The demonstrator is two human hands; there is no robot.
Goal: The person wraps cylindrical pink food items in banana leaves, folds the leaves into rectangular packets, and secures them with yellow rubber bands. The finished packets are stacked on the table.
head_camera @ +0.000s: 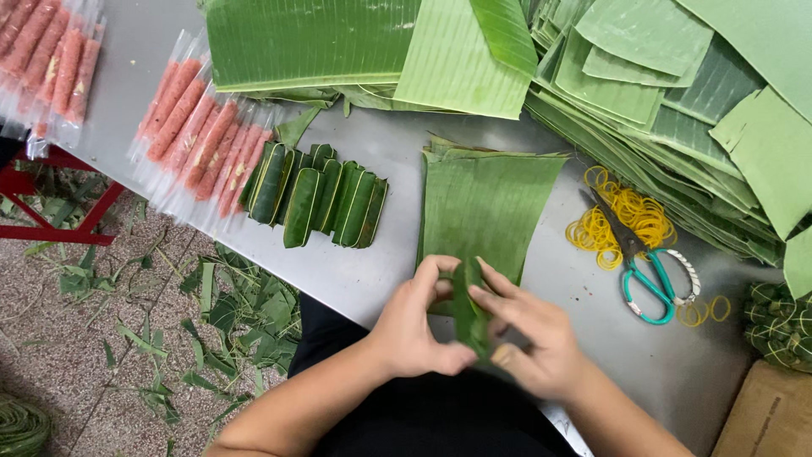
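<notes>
Your leaf-wrapped roll [467, 309] is dark green and narrow; your left hand [414, 326] and right hand [529, 338] both pinch it, fingers curled.

both forearms are left bare, no sleeves, rings or watch are worn; black clothing [423, 419] is seen below.

From my remote view, what the leaf-wrapped roll [468, 311] contains is hidden by its wrapping and by my left hand [414, 326] and right hand [533, 338]; both forearms are cut off by the lower edge. The pink sausages in clear sleeves [51, 59] at upper left run off the frame. The banana leaf stacks [677, 93] continue past the top and right edges. At lower right, a cardboard box [770, 415] and what may be tied green bundles [778, 326] are only partly visible.
</notes>
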